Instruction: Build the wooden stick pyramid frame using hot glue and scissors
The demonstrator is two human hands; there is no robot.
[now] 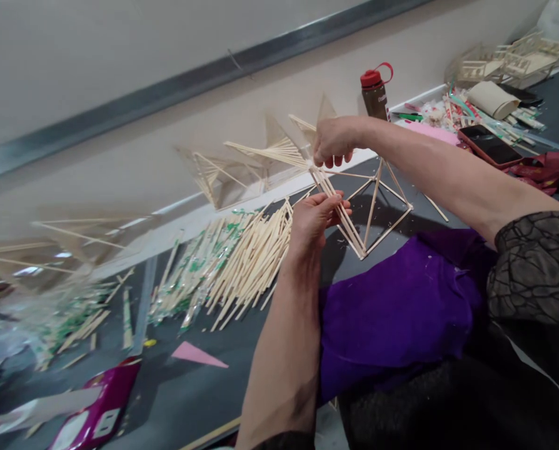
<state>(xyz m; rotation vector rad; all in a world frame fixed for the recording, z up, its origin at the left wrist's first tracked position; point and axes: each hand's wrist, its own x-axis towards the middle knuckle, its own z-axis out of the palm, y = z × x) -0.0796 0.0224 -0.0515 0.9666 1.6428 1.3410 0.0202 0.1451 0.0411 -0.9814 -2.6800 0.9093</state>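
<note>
My left hand [314,215] is wrapped round several slanting thin wooden sticks of a stick frame [372,212]. The frame has an angular outline, and one low corner rests near the purple cloth. Just above, my right hand [338,140] has its fingers curled at the joint where the sticks meet and fan out to the left. Whatever is between those fingers is hidden from me. Loose wooden sticks [251,262] lie in a pile left of my left hand, beside sticks in clear-and-green wrappers [204,256]. A purple cloth [396,300] lies below the frame.
A bottle with a red lid [376,94] stands by the wall. Farther right are a phone [488,145] and small stick models [518,59]. To the left lie a clear ruler [144,306], a pink paper triangle [199,354] and a magenta pouch [99,406].
</note>
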